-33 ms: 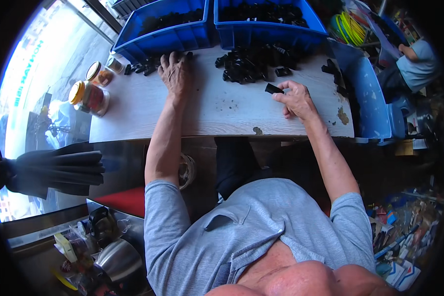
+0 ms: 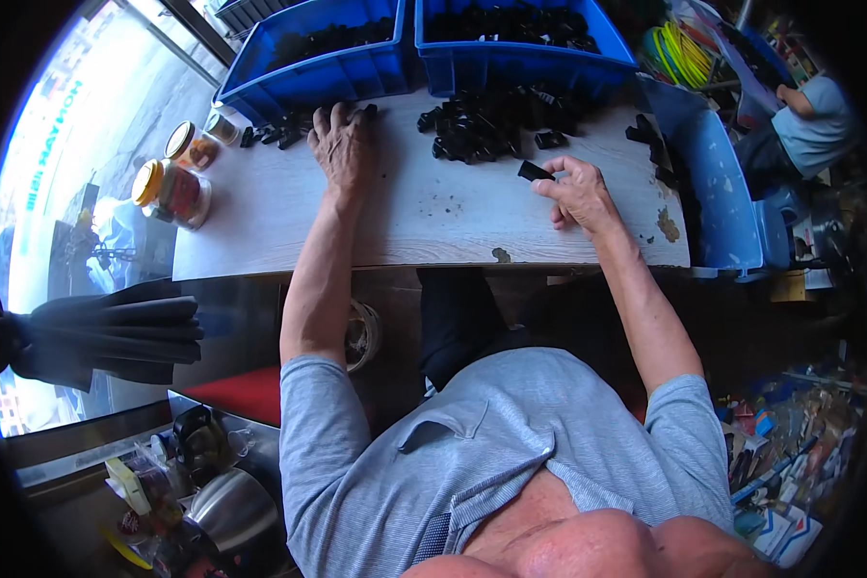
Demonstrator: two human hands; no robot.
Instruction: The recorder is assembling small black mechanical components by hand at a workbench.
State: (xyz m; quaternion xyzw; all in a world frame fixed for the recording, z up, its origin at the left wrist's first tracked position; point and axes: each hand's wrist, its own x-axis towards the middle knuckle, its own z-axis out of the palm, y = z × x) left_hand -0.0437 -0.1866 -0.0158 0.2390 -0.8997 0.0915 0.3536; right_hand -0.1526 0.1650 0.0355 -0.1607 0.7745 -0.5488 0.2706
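My right hand (image 2: pixel 576 196) holds a small black plastic piece (image 2: pixel 534 171) above the white table, pinched between thumb and index finger. The piece sticks out to the left of the fingertips. My left hand (image 2: pixel 341 149) reaches to the far left of the table, its fingers spread over a small row of black plastic pieces (image 2: pixel 284 131) in front of the left blue bin. One dark piece lies beside its fingertips; whatever is under the palm stays hidden. A larger heap of black pieces (image 2: pixel 472 130) lies between my hands, against the right blue bin.
Two blue bins (image 2: pixel 316 84) (image 2: pixel 525 67) filled with black pieces line the table's far edge. Jars (image 2: pixel 178 191) stand at the left by the window. A lighter blue tub (image 2: pixel 727 193) adjoins the table's right edge. Another person (image 2: pixel 819 120) is at the far right.
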